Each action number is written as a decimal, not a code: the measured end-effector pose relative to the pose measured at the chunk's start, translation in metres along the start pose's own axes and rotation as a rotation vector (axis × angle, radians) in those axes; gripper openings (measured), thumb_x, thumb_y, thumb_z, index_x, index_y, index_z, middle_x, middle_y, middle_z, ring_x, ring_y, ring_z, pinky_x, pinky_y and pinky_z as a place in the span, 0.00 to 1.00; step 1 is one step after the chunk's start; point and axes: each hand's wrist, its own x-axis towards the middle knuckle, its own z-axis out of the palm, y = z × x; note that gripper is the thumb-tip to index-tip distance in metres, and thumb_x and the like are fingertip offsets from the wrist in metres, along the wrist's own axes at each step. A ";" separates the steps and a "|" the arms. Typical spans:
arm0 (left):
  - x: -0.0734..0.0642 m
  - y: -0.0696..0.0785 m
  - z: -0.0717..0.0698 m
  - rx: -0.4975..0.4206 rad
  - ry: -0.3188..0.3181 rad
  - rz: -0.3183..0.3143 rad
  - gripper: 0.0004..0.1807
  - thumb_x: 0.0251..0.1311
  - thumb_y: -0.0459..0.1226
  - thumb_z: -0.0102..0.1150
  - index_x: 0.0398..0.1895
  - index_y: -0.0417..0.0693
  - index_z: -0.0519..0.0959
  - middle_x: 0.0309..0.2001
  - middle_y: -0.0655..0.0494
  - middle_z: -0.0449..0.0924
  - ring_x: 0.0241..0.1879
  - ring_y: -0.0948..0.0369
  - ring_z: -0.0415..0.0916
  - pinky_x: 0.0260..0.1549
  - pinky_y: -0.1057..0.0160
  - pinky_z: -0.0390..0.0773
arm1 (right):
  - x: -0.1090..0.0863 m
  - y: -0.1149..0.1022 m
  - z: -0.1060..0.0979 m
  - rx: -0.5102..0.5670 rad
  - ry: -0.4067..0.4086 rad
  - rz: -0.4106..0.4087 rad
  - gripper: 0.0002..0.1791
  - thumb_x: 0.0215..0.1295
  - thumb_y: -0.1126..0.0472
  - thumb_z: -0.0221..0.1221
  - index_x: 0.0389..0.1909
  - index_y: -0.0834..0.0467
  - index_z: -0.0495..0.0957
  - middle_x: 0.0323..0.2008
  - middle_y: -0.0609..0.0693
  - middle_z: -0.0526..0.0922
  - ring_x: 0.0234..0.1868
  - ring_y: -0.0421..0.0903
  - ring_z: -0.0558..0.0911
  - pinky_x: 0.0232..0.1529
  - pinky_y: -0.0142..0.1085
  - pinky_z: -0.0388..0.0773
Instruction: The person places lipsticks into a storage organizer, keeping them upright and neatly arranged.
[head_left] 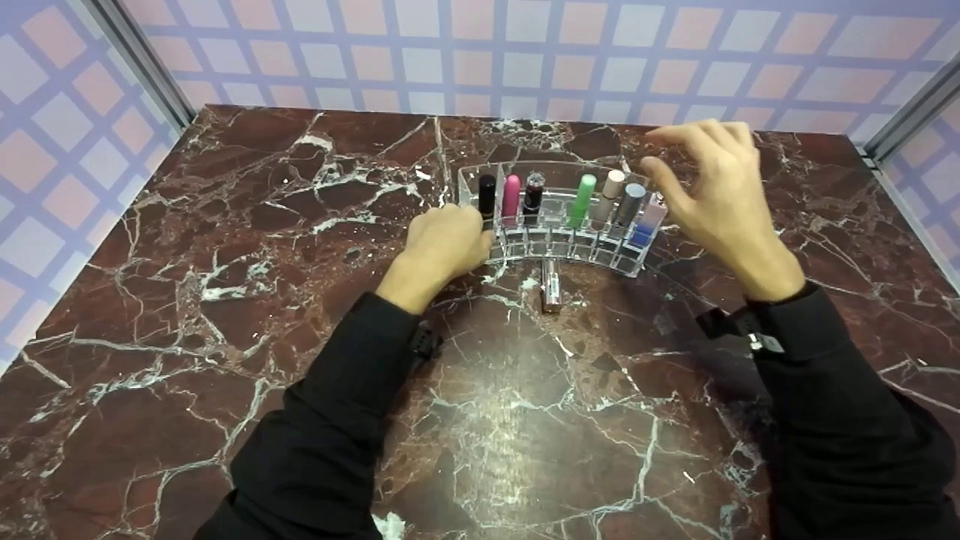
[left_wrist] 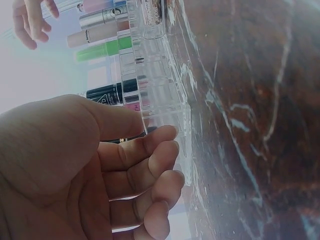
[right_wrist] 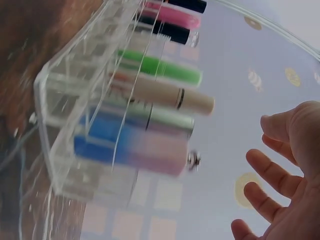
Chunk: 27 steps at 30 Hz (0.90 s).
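A clear curved lipstick organizer (head_left: 517, 246) stands on the marbled table, holding several upright cosmetic tubes. My left hand (head_left: 448, 240) grips its left end; in the left wrist view the thumb lies along the clear wall and the fingers curl beside it. Above and just past the right end, my right hand (head_left: 716, 187) is raised with fingers spread apart from the thumb, holding nothing. Black (head_left: 487, 195), pink (head_left: 511, 196) and dark (head_left: 533, 195) tubes fill the left slots. Further right come green (head_left: 582, 201), beige (head_left: 609, 196), grey (head_left: 630, 206) and blue-and-pink (right_wrist: 132, 150) ones.
A shiny silver lipstick tube (head_left: 551, 289) lies on the table in front of the organizer's middle. The marbled tabletop (head_left: 225, 375) runs back to a checkered wall (head_left: 502, 60), with metal posts at both back corners.
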 end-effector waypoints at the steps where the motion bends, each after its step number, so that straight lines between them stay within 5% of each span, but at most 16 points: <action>1: 0.000 0.000 0.000 0.002 0.000 -0.002 0.21 0.78 0.49 0.50 0.33 0.43 0.78 0.33 0.48 0.78 0.28 0.53 0.74 0.25 0.58 0.77 | -0.002 0.002 -0.002 -0.016 0.010 -0.017 0.16 0.73 0.59 0.64 0.54 0.64 0.81 0.49 0.62 0.84 0.49 0.58 0.74 0.55 0.49 0.62; 7: 0.001 0.000 0.001 0.005 -0.003 -0.006 0.22 0.78 0.50 0.49 0.36 0.42 0.80 0.36 0.46 0.80 0.32 0.51 0.77 0.30 0.55 0.81 | -0.010 0.014 -0.010 -0.052 0.008 -0.100 0.14 0.66 0.63 0.69 0.50 0.63 0.84 0.45 0.62 0.83 0.45 0.59 0.72 0.51 0.44 0.59; 14: 0.001 -0.001 0.001 -0.008 -0.011 -0.007 0.21 0.79 0.49 0.49 0.34 0.43 0.79 0.34 0.47 0.79 0.30 0.52 0.76 0.31 0.54 0.81 | -0.016 0.022 -0.017 0.013 -0.102 -0.218 0.11 0.61 0.69 0.72 0.44 0.65 0.85 0.40 0.61 0.85 0.41 0.56 0.77 0.53 0.36 0.63; 20: 0.001 -0.001 0.002 -0.011 -0.006 -0.003 0.21 0.78 0.49 0.49 0.34 0.43 0.79 0.35 0.47 0.79 0.32 0.51 0.77 0.32 0.53 0.82 | -0.022 0.025 -0.019 0.093 -0.337 -0.294 0.12 0.57 0.72 0.71 0.43 0.63 0.86 0.37 0.53 0.88 0.33 0.44 0.82 0.43 0.19 0.72; 27: 0.001 0.000 0.002 -0.012 -0.007 0.001 0.21 0.79 0.49 0.49 0.30 0.45 0.77 0.31 0.49 0.77 0.29 0.53 0.75 0.28 0.55 0.79 | -0.028 0.031 -0.020 0.097 -0.552 -0.217 0.14 0.58 0.67 0.74 0.45 0.54 0.87 0.46 0.47 0.89 0.39 0.42 0.87 0.41 0.34 0.82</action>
